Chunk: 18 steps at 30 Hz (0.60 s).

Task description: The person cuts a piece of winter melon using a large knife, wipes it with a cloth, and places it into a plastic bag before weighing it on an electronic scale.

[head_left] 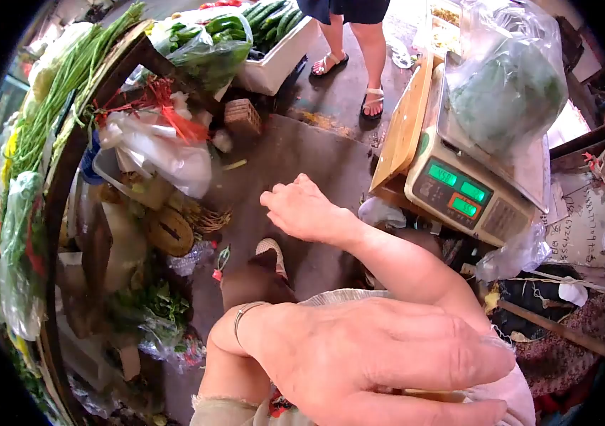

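Observation:
My left hand (380, 355), with a thin bracelet at its wrist, is very close to the camera, over my lap. Its fingers stretch to the right, apart from the thumb, and nothing shows in them. My right hand (302, 206) reaches out across my body above the floor, its fingers loosely bent and partly apart, holding nothing I can see. To the right of it stands a digital price scale (451, 186) with lit green displays. A clear plastic bag (508, 89) with something green in it rests on the scale's pan. Neither hand touches the scale or bag.
A person (348, 42) in sandals stands ahead. A white foam box (274, 71) holds cucumbers. Long green beans (53, 121) and bagged vegetables (22, 248) lie on the left stand. White plastic bags (167, 160) hang beneath its edge. A wooden board (405, 124) flanks the scale.

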Available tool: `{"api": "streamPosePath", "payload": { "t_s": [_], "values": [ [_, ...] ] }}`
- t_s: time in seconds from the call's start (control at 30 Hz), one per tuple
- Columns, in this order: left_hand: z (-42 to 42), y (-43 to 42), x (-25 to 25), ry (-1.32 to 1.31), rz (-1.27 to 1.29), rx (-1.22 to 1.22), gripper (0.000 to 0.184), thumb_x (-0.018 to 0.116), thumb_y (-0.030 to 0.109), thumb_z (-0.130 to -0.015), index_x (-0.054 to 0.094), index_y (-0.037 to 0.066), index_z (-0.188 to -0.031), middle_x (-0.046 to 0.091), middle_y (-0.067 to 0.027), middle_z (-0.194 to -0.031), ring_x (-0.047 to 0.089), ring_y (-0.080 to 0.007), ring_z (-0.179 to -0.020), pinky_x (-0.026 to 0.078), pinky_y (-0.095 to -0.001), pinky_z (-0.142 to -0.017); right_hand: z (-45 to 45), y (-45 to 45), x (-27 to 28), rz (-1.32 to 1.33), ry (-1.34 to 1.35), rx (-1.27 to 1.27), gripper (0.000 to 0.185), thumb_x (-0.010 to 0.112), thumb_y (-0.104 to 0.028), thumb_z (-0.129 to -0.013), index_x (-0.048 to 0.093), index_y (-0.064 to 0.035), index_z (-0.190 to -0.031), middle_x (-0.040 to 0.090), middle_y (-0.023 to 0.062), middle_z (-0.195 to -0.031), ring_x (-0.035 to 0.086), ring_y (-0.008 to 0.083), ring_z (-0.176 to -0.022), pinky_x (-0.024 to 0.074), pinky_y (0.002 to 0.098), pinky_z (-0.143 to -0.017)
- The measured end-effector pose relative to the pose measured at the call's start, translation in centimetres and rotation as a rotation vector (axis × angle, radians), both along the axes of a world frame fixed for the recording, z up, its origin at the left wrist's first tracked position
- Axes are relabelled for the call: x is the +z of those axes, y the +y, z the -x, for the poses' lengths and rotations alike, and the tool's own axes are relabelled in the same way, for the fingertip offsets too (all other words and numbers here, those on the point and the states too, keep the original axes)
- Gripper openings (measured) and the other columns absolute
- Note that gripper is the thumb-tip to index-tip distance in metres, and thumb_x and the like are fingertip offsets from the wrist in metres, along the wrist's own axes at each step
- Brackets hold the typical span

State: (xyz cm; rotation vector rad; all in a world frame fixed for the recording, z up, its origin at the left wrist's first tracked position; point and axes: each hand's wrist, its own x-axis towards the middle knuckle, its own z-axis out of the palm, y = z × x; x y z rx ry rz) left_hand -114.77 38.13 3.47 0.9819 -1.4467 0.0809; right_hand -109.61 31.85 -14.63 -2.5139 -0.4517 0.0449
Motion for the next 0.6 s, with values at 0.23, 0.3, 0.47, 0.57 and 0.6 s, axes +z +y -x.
{"api": "streamPosePath", "payload": {
  "t_s": [0.23, 0.3, 0.47, 0.57, 0.6],
  "values": [
    [-1.6, 0.0, -0.5, -0.019, 0.037, 0.023, 0.025, 0.063, 0.01, -0.079, 0.065, -0.003, -0.099, 0.064, -0.0171, -0.096, 0.064, -0.0225, -0.076, 0.045, -0.0266, -0.059, -0.1, 0.2, -0.7, -0.052, -0.053, -0.014, 0.009, 0.054, -0.011, -0.087, 0.059, -0.0044, -0.087, 0.063, 0.0165, -0.08, 0.063, 0.033, -0.08, 0.041, 0.0478, -0.078],
    [-2.0, 0.1, -0.6, -0.035, 0.042, 0.02, 0.027, 0.063, 0.01, -0.078, 0.065, -0.003, -0.101, 0.064, -0.0169, -0.098, 0.064, -0.0226, -0.077, 0.045, -0.0266, -0.057, -0.4, 0.1, -0.7, 0.009, 0.051, 0.03, 0.014, 0.058, -0.017, -0.088, 0.059, -0.0059, -0.096, 0.063, 0.0139, -0.087, 0.061, 0.0318, -0.083, 0.0401, 0.0461, -0.08],
    [-1.8, 0.3, 0.2, -0.108, 0.003, -0.006, 0.031, 0.059, 0.014, -0.076, 0.065, -0.006, -0.1, 0.065, -0.0154, -0.094, 0.061, -0.0195, -0.07, 0.041, -0.0284, -0.054, -0.3, 0.3, -0.4, 0.005, 0.008, 0.007, 0.011, 0.055, -0.013, -0.087, 0.06, -0.0047, -0.091, 0.063, 0.0148, -0.083, 0.063, 0.0323, -0.08, 0.0406, 0.0469, -0.079],
    [-1.3, 0.6, 0.3, -0.125, -0.002, -0.062, 0.037, 0.056, 0.019, -0.074, 0.064, -0.007, -0.1, 0.064, -0.0128, -0.091, 0.056, -0.0179, -0.065, 0.041, -0.0308, -0.056, 0.0, 0.1, -0.1, -0.014, -0.049, -0.02, 0.012, 0.052, -0.012, -0.087, 0.061, -0.0034, -0.086, 0.065, 0.015, -0.078, 0.066, 0.0331, -0.077, 0.0415, 0.0471, -0.078],
    [-1.1, 0.7, 0.4, -0.12, -0.024, -0.054, 0.039, 0.057, 0.019, -0.073, 0.064, -0.007, -0.101, 0.062, -0.0118, -0.089, 0.055, -0.018, -0.065, 0.041, -0.0312, -0.057, -0.2, -0.1, 0.1, 0.034, 0.004, -0.031, 0.015, 0.055, -0.015, -0.087, 0.06, -0.0048, -0.098, 0.065, 0.0147, -0.084, 0.065, 0.032, -0.081, 0.0415, 0.0461, -0.079]
  ]
}}
